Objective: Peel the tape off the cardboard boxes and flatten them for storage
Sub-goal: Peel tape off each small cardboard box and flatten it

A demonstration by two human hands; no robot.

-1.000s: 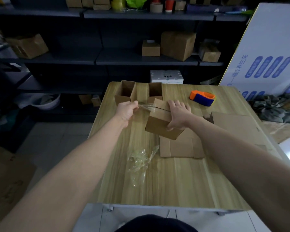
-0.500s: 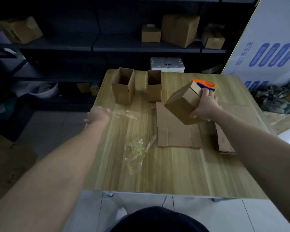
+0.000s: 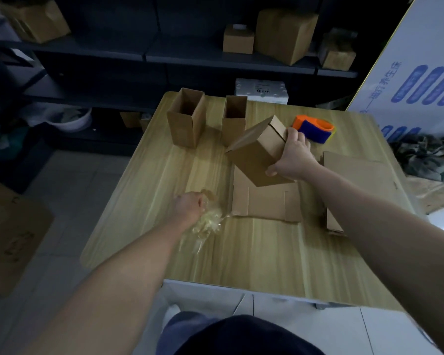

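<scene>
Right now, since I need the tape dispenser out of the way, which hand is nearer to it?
Right. The right hand, gripping the tilted box, sits just beside the tape dispenser; the left hand is far off, at the crumpled tape.

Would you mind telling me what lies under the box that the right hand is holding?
A flattened carton lies on the table beneath the tilted box that the right hand grips. Its far part is hidden by that box; whether they touch is unclear.

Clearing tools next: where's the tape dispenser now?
In the head view, the tape dispenser sits on the far right of the table, just behind the right hand and the tilted box it holds.
</scene>
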